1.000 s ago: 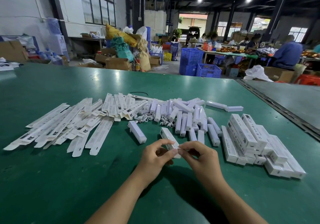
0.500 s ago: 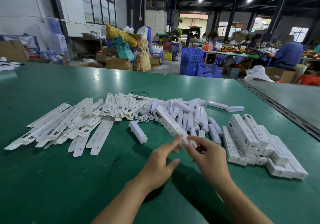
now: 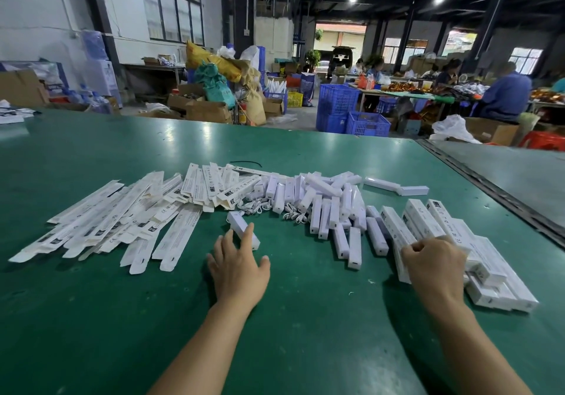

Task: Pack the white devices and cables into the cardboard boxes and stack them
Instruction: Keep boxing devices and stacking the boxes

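White device (image 3: 241, 231) is lying alone near-centre on the green table (image 3: 91, 318), left hand (image 3: 238, 269) resting open-fingered against it, right hand (image 3: 434, 264) curling around a packed box (image 3: 394, 229) at the right-side stack.

Bare hands (image 3: 237, 267) and forearms (image 3: 211, 339), seemingly short-nailed.

- Left hand (image 3: 239, 267) lies palm down low over the tabletop (image 3: 91, 318), fingers spread and straight, forearm bare.
- Right hand (image 3: 434, 264) sits well apart to its right, knuckles up, fingers curled under; whether they grip anything is hidden.
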### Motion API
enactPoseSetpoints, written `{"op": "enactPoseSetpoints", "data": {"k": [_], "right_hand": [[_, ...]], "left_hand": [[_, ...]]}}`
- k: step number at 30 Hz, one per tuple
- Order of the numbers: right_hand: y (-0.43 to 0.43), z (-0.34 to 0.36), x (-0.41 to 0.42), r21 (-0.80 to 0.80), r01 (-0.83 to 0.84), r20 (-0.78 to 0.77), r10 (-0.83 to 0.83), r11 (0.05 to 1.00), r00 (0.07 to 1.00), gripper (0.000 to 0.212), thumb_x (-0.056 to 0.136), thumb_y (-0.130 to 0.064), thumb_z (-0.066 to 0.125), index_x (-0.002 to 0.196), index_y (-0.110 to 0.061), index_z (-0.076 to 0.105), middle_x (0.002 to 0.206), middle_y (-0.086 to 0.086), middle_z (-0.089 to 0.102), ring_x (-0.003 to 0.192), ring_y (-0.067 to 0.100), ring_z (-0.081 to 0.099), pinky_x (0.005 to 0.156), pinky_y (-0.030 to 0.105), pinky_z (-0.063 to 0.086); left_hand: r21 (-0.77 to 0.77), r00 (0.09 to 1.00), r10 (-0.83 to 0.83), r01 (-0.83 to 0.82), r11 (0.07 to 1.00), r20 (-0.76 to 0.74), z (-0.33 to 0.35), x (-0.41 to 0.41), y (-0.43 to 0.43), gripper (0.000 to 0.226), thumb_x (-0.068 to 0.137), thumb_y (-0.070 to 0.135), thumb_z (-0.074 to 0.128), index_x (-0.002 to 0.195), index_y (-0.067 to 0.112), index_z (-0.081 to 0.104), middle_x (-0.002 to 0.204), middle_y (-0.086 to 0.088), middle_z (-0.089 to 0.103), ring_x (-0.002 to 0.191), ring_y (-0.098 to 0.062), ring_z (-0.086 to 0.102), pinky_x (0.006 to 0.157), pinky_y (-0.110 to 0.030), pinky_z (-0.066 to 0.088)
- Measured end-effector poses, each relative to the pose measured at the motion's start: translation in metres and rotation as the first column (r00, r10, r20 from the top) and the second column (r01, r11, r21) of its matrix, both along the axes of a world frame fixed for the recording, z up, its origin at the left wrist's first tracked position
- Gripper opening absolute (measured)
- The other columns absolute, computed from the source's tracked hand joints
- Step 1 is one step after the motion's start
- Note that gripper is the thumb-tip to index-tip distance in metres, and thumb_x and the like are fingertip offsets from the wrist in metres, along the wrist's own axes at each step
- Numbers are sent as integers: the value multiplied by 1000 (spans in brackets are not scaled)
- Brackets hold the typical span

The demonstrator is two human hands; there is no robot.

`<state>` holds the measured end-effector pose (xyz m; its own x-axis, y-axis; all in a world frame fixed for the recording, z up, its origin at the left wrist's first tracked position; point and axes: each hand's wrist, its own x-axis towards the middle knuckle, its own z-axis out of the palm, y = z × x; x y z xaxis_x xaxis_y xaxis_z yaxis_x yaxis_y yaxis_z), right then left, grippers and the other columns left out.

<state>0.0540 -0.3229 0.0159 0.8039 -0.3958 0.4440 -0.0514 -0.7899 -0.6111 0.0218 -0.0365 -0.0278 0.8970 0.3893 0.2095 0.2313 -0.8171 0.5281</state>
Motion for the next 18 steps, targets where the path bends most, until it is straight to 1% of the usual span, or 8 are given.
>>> {"op": "enactPoseSetpoints", "data": {"k": [2, 4, 6, 8, 10, 12, 16, 18], "right_hand": [[0, -2, 0, -32, 5, -9, -5, 999, 1000, 20, 82, -2, 70, 62, 0, 69, 97, 20, 62, 60, 12, 41, 69, 28, 36], [1, -1, -2, -134, 0, -50, -7, 991, 999, 10, 85, -12, 71, 83, -4, 76, 115, 15, 63, 69, 18, 48, 68, 28, 36], [2, -1, -4, -210, -43, -154, 10, 977, 988, 22, 89, -21, 68, 109, -14, 74, 131, 7, 59, 89, 28, 60, 66, 31, 40], [3, 0, -6, -232, -70, -233, 14, 970, 972, 27, 93, -24, 61, 119, -20, 70, 136, 5, 57, 100, 31, 62, 64, 32, 41], [4, 1, -6, -247, -60, -261, -6, 967, 965, 25, 95, -23, 57, 116, -19, 71, 132, 9, 55, 87, 30, 60, 60, 32, 38], [4, 2, -6, -249, -48, -271, -22, 967, 962, 20, 96, -19, 55, 106, -14, 72, 126, 13, 53, 73, 27, 50, 60, 33, 40], [5, 1, -5, -232, -38, -234, -18, 972, 972, 22, 94, -16, 60, 77, -5, 69, 112, 18, 52, 63, 24, 50, 63, 36, 46], [5, 2, -5, -227, -34, -189, -10, 973, 982, 29, 91, -13, 63, 64, -3, 65, 108, 21, 55, 57, 18, 47, 61, 32, 42]], "left_hand": [[63, 994, -12, 19, 998, -106, -3, 1, -1, 72, 97, 48, 50, 157, 41, 11, 166, -10, 7, 153, -30, -2, 121, -56, 2], [105, 983, -26, 46, 993, -183, -3, 3, -2, 71, 98, 53, 44, 157, 43, 5, 167, -13, 3, 153, -33, -7, 120, -59, -2], [124, 970, -42, 74, 990, -238, -2, 4, -1, 68, 100, 55, 39, 157, 43, 3, 167, -14, 3, 153, -34, -9, 118, -61, -5], [128, 965, -52, 87, 988, -258, -1, 4, -1, 65, 100, 56, 36, 157, 42, 8, 167, -13, 9, 153, -34, -6, 118, -62, -5], [122, 968, -52, 84, 989, -246, -1, 4, -1, 63, 100, 56, 37, 157, 40, 13, 165, -10, 16, 153, -32, -1, 118, -62, -2], [113, 973, -51, 78, 991, -223, -1, 3, -1, 63, 99, 55, 39, 156, 39, 18, 163, -7, 22, 152, -30, 5, 119, -61, -1], [63, 989, -22, 32, 998, -145, 1, 0, -2, 57, 97, 51, 50, 150, 38, 34, 152, -3, 38, 146, -27, 19, 122, -56, 4], [28, 994, -1, 4, 1000, -105, 2, -1, -2, 51, 95, 47, 55, 144, 38, 43, 141, -2, 44, 141, -26, 26, 123, -54, 6]]}}
